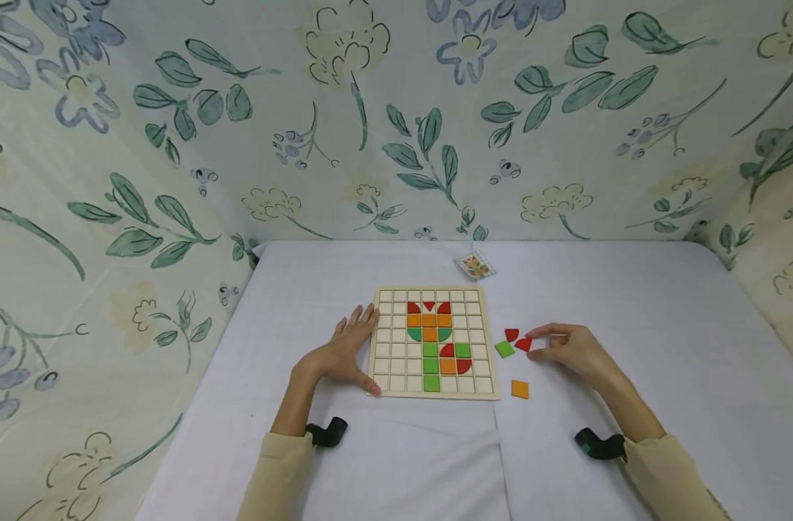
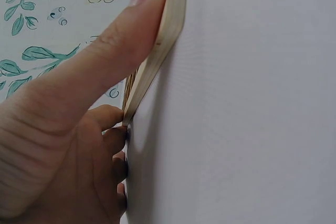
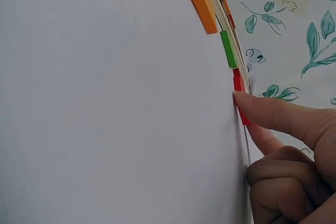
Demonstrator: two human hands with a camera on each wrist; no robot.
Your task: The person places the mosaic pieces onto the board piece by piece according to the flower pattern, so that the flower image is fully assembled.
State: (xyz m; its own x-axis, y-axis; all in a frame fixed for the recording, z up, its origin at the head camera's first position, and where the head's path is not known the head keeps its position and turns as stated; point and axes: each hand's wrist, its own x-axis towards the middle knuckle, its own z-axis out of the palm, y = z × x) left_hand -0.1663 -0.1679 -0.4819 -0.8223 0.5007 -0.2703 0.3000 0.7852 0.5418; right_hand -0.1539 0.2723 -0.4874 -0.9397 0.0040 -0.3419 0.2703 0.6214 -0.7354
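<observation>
A pale wooden grid board [image 1: 392,348] lies on the table with a flower pattern of red, orange and green tiles [image 1: 430,333] set in its squares. My left hand [image 1: 341,350] rests at its left edge, fingers spread, the thumb [image 2: 113,51] at the near corner. To the right of the board, my right hand [image 1: 574,349] pinches a small red tile [image 1: 523,345] with a curved edge between thumb and index finger, low at the cloth. Beside that tile lie a second red tile [image 1: 511,334] and a light green square tile [image 1: 504,349].
An orange square tile [image 1: 520,389] lies nearer me, right of the board's near corner. Behind the board is a small picture card [image 1: 475,266] in a clear sleeve. White cloth [image 1: 305,289] covers the table, and floral fabric [image 1: 396,108] hangs behind it.
</observation>
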